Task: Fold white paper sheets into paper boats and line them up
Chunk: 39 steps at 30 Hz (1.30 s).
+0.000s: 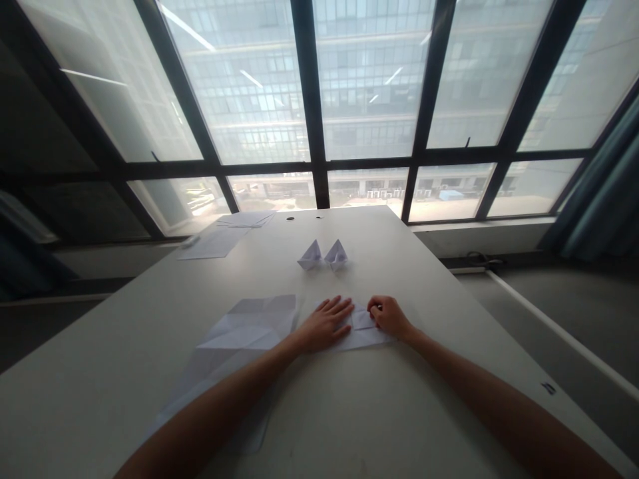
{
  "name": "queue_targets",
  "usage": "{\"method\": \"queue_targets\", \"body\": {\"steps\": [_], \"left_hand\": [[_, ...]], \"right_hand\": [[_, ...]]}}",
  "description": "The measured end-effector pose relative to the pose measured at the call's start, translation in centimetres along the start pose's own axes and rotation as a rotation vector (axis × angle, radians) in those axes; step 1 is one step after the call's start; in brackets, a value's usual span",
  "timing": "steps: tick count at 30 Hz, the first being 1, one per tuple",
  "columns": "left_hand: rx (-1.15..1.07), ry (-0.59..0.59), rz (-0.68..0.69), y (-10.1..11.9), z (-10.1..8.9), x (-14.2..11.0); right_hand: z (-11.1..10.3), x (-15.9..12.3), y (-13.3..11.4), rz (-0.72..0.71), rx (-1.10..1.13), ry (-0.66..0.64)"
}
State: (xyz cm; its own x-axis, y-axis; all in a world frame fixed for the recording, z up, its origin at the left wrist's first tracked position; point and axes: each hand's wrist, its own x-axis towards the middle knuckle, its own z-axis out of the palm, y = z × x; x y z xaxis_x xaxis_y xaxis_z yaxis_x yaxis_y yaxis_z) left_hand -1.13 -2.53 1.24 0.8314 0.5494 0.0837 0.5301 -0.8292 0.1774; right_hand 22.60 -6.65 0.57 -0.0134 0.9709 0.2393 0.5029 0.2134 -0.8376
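A partly folded sheet of white paper [362, 340] lies on the table under both hands. My left hand [327, 324] rests flat on its left part, fingers spread and pointing away from me. At the paper's right side, my right hand [391, 317] is curled with thumb and forefinger together on the folded flap [362, 318]. Part of the paper is hidden beneath the hands. Beyond them stand two folded paper boats [311, 255] with pointed tops, side by side. To the left, a creased, unfolded sheet [249, 326] lies partly under my left forearm.
The long white table [409, 426] reaches toward a tall window wall with dark frames [310, 80]. Several flat white sheets [214, 241] lie at its far left. A small dark label [548, 388] sits near the right edge. Blue curtains [599, 179] hang at both sides.
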Motion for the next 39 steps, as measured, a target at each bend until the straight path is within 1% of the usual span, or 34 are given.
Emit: {"method": "queue_targets", "body": {"steps": [10, 21, 24, 28, 33, 36, 39], "left_hand": [[0.003, -0.003, -0.004, 0.13, -0.19, -0.01], [0.004, 0.001, 0.011, -0.10, 0.09, 0.02], [0.003, 0.005, 0.017, -0.05, 0.02, -0.04], [0.010, 0.006, 0.012, 0.04, 0.05, -0.05], [0.021, 0.016, -0.008, -0.02, 0.26, 0.02], [0.012, 0.023, -0.016, -0.06, 0.35, 0.00], [0.010, 0.027, -0.029, -0.02, 0.46, 0.03]], "right_hand": [[0.00, 0.11, 0.05, -0.008, -0.028, -0.012], [-0.06, 0.11, 0.06, -0.030, -0.063, -0.014], [-0.03, -0.03, 0.12, -0.104, -0.092, 0.015], [-0.05, -0.27, 0.04, -0.289, -0.120, 0.045], [-0.12, -0.28, 0.05, -0.487, -0.227, -0.027], [-0.08, -0.25, 0.21, -0.539, -0.284, -0.107], [-0.05, -0.34, 0.28, -0.529, -0.357, -0.145]]}}
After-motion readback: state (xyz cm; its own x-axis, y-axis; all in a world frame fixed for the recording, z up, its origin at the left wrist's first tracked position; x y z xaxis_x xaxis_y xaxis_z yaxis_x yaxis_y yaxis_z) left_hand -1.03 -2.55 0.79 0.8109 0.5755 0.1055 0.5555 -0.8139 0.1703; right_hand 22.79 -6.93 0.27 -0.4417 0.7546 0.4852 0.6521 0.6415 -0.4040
